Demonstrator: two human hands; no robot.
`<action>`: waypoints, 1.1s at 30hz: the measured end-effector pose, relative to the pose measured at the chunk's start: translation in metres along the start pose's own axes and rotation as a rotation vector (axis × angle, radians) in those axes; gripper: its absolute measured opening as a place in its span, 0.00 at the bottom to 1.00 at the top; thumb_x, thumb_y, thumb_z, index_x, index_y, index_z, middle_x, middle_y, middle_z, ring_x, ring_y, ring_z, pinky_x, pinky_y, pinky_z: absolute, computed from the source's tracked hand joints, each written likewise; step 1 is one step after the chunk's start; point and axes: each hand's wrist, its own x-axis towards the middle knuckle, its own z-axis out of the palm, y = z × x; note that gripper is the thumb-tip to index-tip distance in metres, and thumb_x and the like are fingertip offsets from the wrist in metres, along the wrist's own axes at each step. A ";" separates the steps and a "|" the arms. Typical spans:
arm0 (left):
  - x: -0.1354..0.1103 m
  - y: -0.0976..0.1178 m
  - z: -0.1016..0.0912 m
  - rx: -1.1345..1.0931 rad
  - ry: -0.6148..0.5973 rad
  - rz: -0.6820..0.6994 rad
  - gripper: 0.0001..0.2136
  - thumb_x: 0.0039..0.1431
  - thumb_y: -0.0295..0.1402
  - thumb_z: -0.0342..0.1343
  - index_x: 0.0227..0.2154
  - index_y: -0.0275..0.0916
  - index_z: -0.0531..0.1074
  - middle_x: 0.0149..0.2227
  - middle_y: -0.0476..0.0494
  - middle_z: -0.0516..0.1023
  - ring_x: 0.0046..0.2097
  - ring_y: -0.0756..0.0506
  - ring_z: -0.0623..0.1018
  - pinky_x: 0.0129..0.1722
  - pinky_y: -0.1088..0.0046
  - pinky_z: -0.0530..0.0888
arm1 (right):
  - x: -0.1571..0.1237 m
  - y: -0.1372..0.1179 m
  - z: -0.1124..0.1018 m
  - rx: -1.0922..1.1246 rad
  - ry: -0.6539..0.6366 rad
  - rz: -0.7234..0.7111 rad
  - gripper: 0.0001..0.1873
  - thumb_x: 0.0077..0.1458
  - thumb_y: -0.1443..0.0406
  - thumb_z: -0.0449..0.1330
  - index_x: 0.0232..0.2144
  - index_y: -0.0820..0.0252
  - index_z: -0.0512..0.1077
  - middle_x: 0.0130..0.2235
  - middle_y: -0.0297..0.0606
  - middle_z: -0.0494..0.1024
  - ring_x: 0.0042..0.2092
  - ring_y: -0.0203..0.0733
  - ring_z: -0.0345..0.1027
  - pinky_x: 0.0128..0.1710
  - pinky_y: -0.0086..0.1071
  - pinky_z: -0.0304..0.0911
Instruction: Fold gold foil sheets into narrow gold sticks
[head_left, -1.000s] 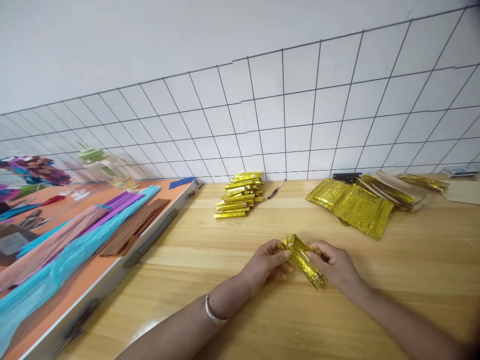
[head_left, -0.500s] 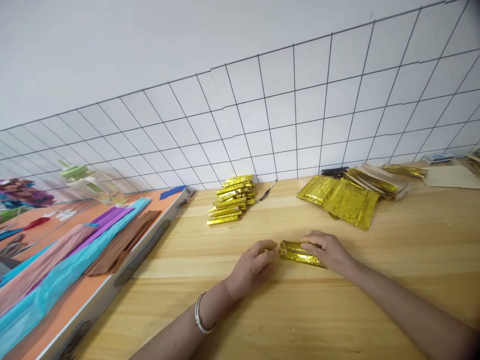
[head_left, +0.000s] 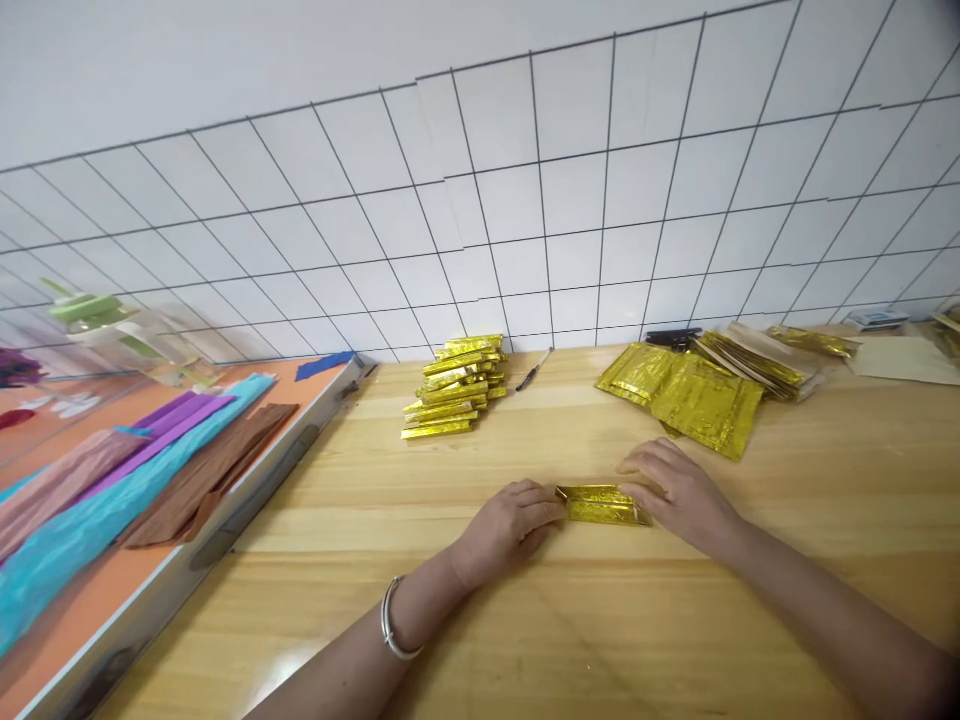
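A piece of gold foil paper (head_left: pixel 600 503), folded into a long narrow shape with raised edges, lies on the wooden table between my two hands. My left hand (head_left: pixel 514 525), with a silver bangle on its wrist, closes its fingertips on the paper's left end. At the right end, my right hand (head_left: pixel 679 495) grips the corner between thumb and fingers. Part of each end is hidden under the fingers. Beyond them stands a pile of folded gold strips (head_left: pixel 457 385), and flat gold foil sheets (head_left: pixel 697 395) lie at the back right.
A black pen (head_left: pixel 534 370) lies near the tiled wall. To the left is an orange board (head_left: pixel 255 400) with a raised edge, bearing brown, turquoise, purple and pink crepe paper strips (head_left: pixel 202 480) and a green-lidded bottle (head_left: pixel 90 310). Pale paper (head_left: pixel 904 358) lies at the far right.
My left hand has come onto the left end of the folded foil paper. My right hand has shifted to its right end, and the paper lies straighter. The view has turned slightly.
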 end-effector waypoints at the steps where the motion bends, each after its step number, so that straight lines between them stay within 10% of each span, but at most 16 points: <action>1: 0.000 0.000 0.000 -0.004 0.006 -0.006 0.14 0.60 0.29 0.46 0.47 0.43 0.70 0.44 0.39 0.74 0.45 0.43 0.70 0.45 0.65 0.65 | 0.000 -0.003 -0.005 -0.014 -0.038 0.011 0.07 0.56 0.63 0.54 0.34 0.56 0.70 0.34 0.39 0.73 0.38 0.42 0.64 0.38 0.37 0.62; 9: 0.002 -0.005 0.005 -0.040 0.067 -0.094 0.11 0.60 0.30 0.47 0.40 0.42 0.74 0.38 0.40 0.73 0.40 0.44 0.70 0.41 0.68 0.65 | -0.016 -0.019 -0.014 -0.100 -0.312 0.093 0.04 0.52 0.62 0.57 0.31 0.54 0.70 0.32 0.36 0.72 0.37 0.43 0.65 0.35 0.35 0.62; 33: 0.002 0.001 0.005 0.259 0.023 -0.239 0.07 0.61 0.30 0.46 0.35 0.40 0.68 0.38 0.46 0.71 0.40 0.47 0.69 0.40 0.72 0.65 | -0.045 -0.004 0.011 -0.073 -0.166 0.080 0.09 0.58 0.65 0.49 0.37 0.54 0.68 0.37 0.38 0.72 0.41 0.42 0.65 0.41 0.37 0.62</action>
